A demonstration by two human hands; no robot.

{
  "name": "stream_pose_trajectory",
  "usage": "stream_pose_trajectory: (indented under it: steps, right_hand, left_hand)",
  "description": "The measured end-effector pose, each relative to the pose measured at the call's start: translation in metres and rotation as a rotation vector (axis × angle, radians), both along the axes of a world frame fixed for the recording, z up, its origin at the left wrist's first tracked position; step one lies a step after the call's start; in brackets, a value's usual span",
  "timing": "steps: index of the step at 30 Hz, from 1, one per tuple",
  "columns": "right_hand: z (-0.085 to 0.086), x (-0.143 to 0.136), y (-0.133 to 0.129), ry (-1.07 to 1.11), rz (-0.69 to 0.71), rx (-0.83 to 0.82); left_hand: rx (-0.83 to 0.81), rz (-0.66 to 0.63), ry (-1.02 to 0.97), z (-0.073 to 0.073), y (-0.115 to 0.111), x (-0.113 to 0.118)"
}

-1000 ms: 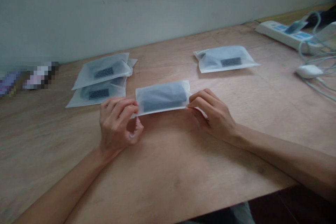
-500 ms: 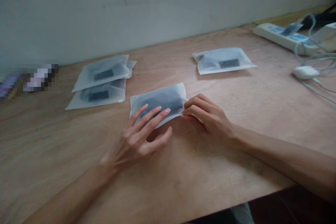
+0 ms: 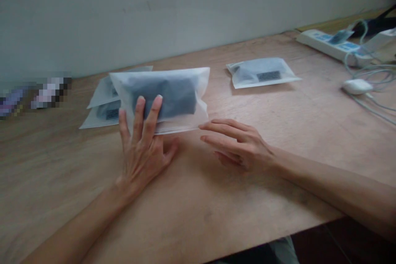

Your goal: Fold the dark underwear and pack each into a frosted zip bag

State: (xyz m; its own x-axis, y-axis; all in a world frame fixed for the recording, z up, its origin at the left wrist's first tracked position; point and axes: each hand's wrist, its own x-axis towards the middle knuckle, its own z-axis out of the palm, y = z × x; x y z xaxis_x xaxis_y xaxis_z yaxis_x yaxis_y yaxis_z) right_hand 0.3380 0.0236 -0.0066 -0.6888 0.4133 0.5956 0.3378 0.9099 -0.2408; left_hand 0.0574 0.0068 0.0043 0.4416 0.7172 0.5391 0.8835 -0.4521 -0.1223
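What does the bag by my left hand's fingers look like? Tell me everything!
The bag is whitish and cloudy, like thin plastic, and roughly rectangular. A dark, boxy shape shows through it. Its right side is crumpled, and the bottom has a paler strip. It's tilted up, its broad side facing you, partly hiding two similar bags behind. Your left hand has three fingers across its front. Your right hand is near the lower right corner; touching or not, I can't tell.

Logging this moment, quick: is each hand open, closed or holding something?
Left hand: open, spread over the front of the nearest frosted bag.
Right hand: open, holding nothing visible, near that bag's lower right corner.
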Motion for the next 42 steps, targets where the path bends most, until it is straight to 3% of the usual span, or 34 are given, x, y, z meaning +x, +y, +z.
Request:
stream_pose_trajectory:
  steps: [7, 13, 16, 19, 22, 24, 27, 29, 35, 42]
  right_hand:
    - [-0.005, -0.005, 0.004, -0.197, -0.045, -0.118]
    - [-0.002, -0.007, 0.003, -0.199, -0.045, -0.164]
    - [0.000, -0.008, 0.002, -0.196, -0.053, -0.179]
    - [0.001, -0.009, 0.002, -0.196, -0.061, -0.185]
    - [0.001, -0.008, 0.001, -0.206, -0.070, -0.179]
    - [0.000, -0.007, 0.001, -0.215, -0.084, -0.176]
    - [-0.001, -0.006, 0.001, -0.219, -0.096, -0.169]
    - [-0.001, -0.006, 0.001, -0.226, -0.096, -0.168]
    - [-0.001, -0.008, 0.002, -0.236, -0.116, -0.164]
    - [-0.005, 0.006, 0.031, -0.296, -0.437, -0.134]
  left_hand:
    - [-0.057, 0.265, -0.119, 0.015, 0.043, -0.049]
    - [-0.107, 0.247, -0.053, 0.007, 0.077, -0.109]
    - [-0.084, 0.231, -0.069, 0.009, 0.083, -0.125]
    - [0.081, 0.058, -0.009, 0.016, 0.074, -0.117]
    - [0.145, -0.365, 0.135, 0.017, 0.049, -0.084]
    - [0.002, -0.523, 0.167, 0.011, 0.030, -0.057]
    - [-0.161, -0.596, 0.039, -0.003, 0.007, -0.029]
    - [-0.241, -0.627, -0.024, -0.011, 0.002, -0.022]
    - [-0.486, -0.458, 0.051, -0.016, 0.013, -0.025]
    - [-0.528, -0.432, 0.058, -0.018, 0.014, -0.026]
